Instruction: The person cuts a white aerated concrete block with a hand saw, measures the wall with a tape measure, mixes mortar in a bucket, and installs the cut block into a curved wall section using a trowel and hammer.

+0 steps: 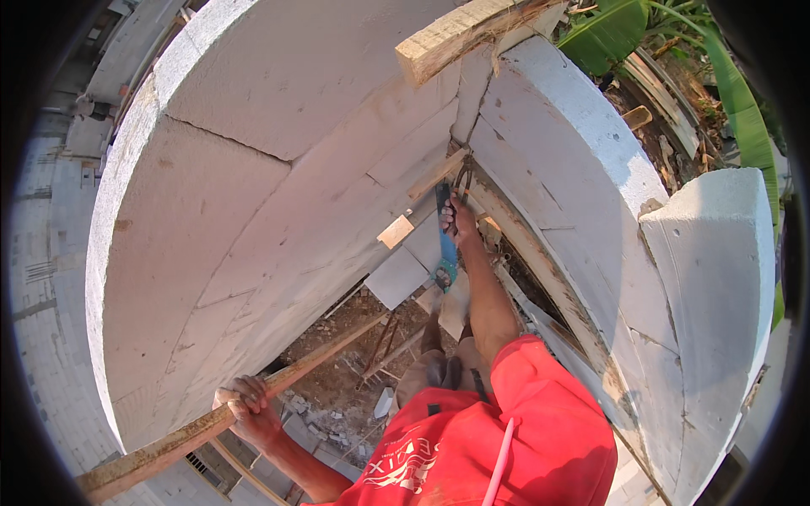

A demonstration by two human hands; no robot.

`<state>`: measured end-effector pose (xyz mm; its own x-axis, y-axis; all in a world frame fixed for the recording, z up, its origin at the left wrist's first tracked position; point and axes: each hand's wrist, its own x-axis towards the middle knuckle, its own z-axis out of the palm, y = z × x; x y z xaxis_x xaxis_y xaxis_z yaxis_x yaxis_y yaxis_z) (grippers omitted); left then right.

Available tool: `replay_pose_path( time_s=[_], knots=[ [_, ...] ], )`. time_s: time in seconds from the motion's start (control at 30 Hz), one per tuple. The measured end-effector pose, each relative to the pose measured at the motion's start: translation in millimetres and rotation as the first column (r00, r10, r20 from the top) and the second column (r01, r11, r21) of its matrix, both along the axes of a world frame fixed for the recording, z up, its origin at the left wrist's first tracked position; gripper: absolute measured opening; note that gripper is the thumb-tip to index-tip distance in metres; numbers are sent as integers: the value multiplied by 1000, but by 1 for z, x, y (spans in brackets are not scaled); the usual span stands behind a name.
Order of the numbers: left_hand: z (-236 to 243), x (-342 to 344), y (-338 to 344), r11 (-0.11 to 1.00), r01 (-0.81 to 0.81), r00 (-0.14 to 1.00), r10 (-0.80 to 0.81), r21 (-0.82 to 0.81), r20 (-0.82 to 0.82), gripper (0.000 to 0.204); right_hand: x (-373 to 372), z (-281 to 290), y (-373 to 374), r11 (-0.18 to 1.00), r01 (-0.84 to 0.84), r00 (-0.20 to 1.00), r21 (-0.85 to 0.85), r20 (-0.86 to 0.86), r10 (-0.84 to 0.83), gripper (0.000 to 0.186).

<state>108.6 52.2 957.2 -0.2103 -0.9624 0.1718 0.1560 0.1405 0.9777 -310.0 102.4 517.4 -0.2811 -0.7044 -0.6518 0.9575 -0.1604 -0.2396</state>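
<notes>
My right hand (458, 221) reaches down into the corner where two white block walls (278, 194) meet. It is closed around a long blue-handled tool (445, 244), whose dark metal head (462, 174) sits against a wooden batten (434, 175) in the corner. My left hand (246, 406) grips a rough wooden pole (160, 451) that slants from the lower left up toward the middle. My red shirt (489, 438) fills the bottom centre.
A thick wooden plank (456, 35) lies across the wall tops. A small wood block (395, 231) sticks out of the left wall. Far below are dirt, rubble and rebar (380, 350). Green banana leaves (675, 42) hang beyond the right wall (717, 278).
</notes>
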Motion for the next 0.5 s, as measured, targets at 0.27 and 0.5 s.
replay_pose_path(
  time_s=[0.27,0.5],
  knots=[
    [0,-15,-22,996,-40,999,39,75,14,41,-15,16,12,704,-105,646,703,-490,586,31],
    [-6,-37,-28,992,114,993,-113,57,-20,36,-53,2,36,308,428,-13,850,-335,942,43]
  ],
)
